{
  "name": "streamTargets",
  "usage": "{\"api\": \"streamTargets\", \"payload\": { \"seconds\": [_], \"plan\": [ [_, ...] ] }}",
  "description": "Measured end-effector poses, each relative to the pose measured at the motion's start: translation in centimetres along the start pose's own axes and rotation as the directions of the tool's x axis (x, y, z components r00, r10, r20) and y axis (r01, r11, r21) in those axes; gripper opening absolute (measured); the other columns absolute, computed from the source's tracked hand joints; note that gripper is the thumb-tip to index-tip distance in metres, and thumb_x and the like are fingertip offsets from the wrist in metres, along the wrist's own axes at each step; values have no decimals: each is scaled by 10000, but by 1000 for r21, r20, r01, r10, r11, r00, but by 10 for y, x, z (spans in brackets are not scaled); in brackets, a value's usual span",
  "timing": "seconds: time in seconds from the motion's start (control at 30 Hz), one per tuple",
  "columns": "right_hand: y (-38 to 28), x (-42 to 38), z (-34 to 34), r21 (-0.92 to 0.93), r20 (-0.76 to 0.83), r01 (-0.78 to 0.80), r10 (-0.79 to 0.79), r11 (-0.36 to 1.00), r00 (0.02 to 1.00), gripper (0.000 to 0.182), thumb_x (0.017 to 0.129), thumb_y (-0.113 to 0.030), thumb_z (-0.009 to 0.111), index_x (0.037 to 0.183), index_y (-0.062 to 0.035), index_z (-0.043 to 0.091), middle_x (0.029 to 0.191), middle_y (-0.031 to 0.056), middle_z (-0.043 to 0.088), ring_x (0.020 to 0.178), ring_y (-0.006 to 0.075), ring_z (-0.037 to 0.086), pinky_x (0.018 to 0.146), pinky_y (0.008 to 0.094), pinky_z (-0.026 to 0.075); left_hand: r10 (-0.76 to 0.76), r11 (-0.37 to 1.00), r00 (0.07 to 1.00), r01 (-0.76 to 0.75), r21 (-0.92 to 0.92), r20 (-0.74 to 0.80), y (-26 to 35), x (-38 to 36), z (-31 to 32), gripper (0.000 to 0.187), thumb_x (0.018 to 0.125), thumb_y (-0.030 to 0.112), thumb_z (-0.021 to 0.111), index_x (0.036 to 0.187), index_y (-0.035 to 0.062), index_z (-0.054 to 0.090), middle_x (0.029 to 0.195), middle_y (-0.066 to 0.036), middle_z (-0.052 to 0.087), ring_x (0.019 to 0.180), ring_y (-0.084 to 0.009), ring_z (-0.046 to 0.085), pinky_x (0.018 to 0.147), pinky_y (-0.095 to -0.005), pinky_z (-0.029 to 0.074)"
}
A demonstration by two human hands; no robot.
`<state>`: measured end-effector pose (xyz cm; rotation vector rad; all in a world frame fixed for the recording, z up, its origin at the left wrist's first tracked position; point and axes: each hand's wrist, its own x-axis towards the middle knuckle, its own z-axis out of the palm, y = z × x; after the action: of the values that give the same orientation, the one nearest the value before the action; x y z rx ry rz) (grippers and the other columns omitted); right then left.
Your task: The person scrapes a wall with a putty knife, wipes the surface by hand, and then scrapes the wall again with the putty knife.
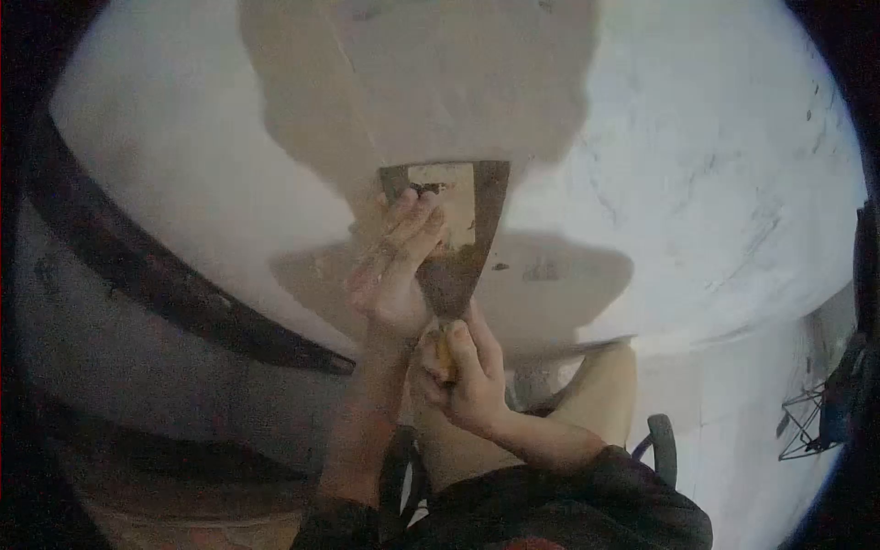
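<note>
Nearest, the right hand (475,390) wraps its fingers tightly round the rounded yellow handle (446,357) of a scraper with a broad, dark, wedge-shaped blade (456,284). Beyond, the left hand (390,275) lays close-set fingers on the blade's pale patch (461,206); whether it also pinches the edge, I cannot tell. The scraper looks light and stiff, best held by its handle, above the white, smudged tabletop (678,183).

Dim, hazy, low contrast. Light from above and behind me: my broad soft-edged shadow (422,82) lies ahead on the pale tabletop (697,137), brighter at right. Lower left murky, grainy. My left hand (399,252) smears, ghosted; fine detail soft. Wide-lens distortion bows the table edge; corners go black, blue fringe right.
</note>
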<state>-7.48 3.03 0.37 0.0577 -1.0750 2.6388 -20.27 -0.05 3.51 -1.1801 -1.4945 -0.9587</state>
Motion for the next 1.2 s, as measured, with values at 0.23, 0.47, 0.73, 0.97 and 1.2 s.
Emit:
{"api": "streamTargets", "payload": {
  "seconds": [0.23, 0.47, 0.73, 0.97, 1.2],
  "plan": [
    [-3, 6, 8, -140, -34, 79, -85, 987, 996, 423, 987, -251, 334, 1372, -85, 281, 712, 25, 483, 460, 65, 395, 379, 207, 327, -70, 997, 997, 71, -30, 27, 2, 13, -2, 240, 829, 176, 637, 1018, 28, 654, 1059, -124, 655, 1021, -244, 621, 834, -374, 550],
    [-14, 3, 17, -48, -70, 5, -9, 999, 997, 426, 991, -267, 314, 1369, -75, 270, 684, 7, 448, 471, 58, 373, 371, 214, 310, -38, 999, 999, 38, -3, 5, -1, 22, -2, 256, 787, 133, 663, 1029, 50, 663, 1060, -109, 659, 1009, -245, 628, 834, -346, 547],
    [-22, 12, 26, -33, -47, -5, 4, 999, 999, 423, 993, -301, 321, 1379, -140, 259, 646, 7, 408, 425, 63, 322, 362, 209, 292, 15, 998, 1000, -16, 54, 22, -9, 43, -10, 285, 812, 154, 648, 1075, 43, 645, 1082, -131, 646, 1035, -260, 614, 847, -350, 540],
    [-17, 14, 40, 37, -44, 45, -43, 998, 998, 416, 999, -284, 307, 1386, -142, 258, 614, -2, 380, 383, 69, 297, 342, 211, 279, -32, 999, 999, 30, 40, 39, -6, 45, -16, 226, 832, 109, 605, 1040, 41, 664, 1051, -97, 664, 1006, -255, 629, 844, -352, 541],
    [-24, 22, 43, -36, -13, 87, -88, 996, 996, 414, 998, -269, 321, 1380, -122, 262, 602, -1, 385, 408, 62, 313, 352, 200, 276, -24, 999, 999, 23, 39, 22, -11, 60, -17, 227, 815, 76, 606, 1028, 23, 662, 1039, -121, 664, 1031, -256, 616, 947, -390, 476]
  ]
}}
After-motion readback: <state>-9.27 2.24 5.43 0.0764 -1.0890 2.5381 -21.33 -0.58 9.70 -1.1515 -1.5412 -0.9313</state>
